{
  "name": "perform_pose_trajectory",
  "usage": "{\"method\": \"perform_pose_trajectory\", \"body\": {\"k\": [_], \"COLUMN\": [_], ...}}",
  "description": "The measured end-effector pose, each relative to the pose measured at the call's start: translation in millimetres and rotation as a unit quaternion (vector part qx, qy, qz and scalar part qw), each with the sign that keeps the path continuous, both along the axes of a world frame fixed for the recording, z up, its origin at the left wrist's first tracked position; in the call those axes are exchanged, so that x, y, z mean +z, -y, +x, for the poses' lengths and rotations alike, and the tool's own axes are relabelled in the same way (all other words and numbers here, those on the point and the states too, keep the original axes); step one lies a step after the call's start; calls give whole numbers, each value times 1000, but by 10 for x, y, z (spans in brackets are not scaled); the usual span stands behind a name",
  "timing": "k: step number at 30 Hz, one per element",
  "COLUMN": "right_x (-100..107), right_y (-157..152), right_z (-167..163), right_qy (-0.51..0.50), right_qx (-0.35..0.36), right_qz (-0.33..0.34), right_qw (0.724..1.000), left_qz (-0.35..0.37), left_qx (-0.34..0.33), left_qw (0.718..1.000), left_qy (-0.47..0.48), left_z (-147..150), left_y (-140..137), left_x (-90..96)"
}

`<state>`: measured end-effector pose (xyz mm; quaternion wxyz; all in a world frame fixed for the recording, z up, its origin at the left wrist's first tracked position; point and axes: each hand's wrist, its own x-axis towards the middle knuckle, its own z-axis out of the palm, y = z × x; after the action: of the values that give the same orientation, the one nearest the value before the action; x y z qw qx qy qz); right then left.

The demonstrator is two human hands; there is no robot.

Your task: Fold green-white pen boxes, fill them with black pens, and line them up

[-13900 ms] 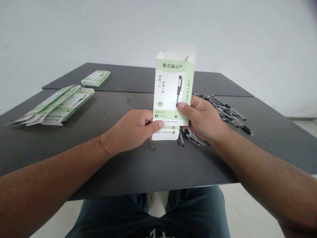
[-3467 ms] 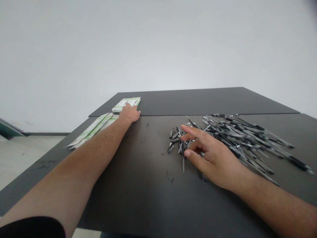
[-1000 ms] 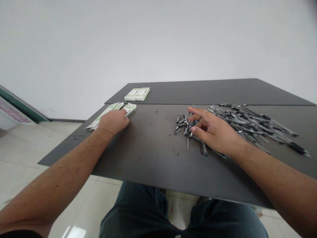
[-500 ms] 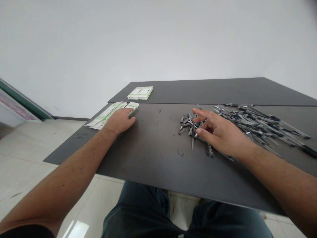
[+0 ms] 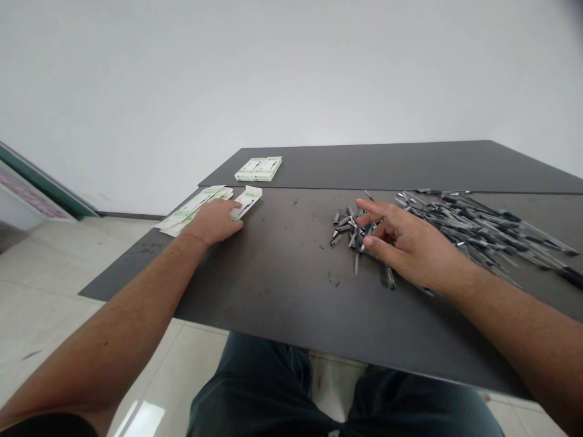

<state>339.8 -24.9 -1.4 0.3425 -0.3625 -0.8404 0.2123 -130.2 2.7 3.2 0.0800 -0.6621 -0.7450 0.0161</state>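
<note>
At the left side of the dark table, my left hand (image 5: 213,222) has its fingers closed on a flat white-and-green pen box (image 5: 249,198) with an unfolded end flap. My wrist and fingers hide part of it. More such flat pen boxes (image 5: 184,213) lie overlapped beside and under this hand. On the other side, my right hand (image 5: 405,240) holds nothing, its thumb and fingers apart above a small heap of black and clear pen caps (image 5: 345,227). A large pile of clear-barrelled black pens (image 5: 478,229) spreads to the right of the hand.
Two boxes of pens (image 5: 259,169) lie side by side on the far table section (image 5: 364,167), past a seam. A white wall (image 5: 319,73) rises behind. The table's front edge runs above my legs (image 5: 255,388).
The pen box in my left hand has slid slightly rightward and turned, apart from the other flat boxes. My left hand has drawn back a little. My right hand stays nearly still.
</note>
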Motion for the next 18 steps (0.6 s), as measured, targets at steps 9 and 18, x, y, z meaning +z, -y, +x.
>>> {"method": "perform_pose_trajectory", "body": {"k": [9,18], "right_x": [0,-54], "right_y": [-1,-70], "right_z": [4,29], "right_qy": [3,-17], "right_qx": [5,8], "right_qz": [-3,31], "right_qw": [1000,999], "left_qz": [-18,18], "left_qx": [-1,-21], "left_qw": [998,994], "left_qy": [62,110], "left_z": [69,465], "left_y": [32,223], "left_x": [-37,203]}}
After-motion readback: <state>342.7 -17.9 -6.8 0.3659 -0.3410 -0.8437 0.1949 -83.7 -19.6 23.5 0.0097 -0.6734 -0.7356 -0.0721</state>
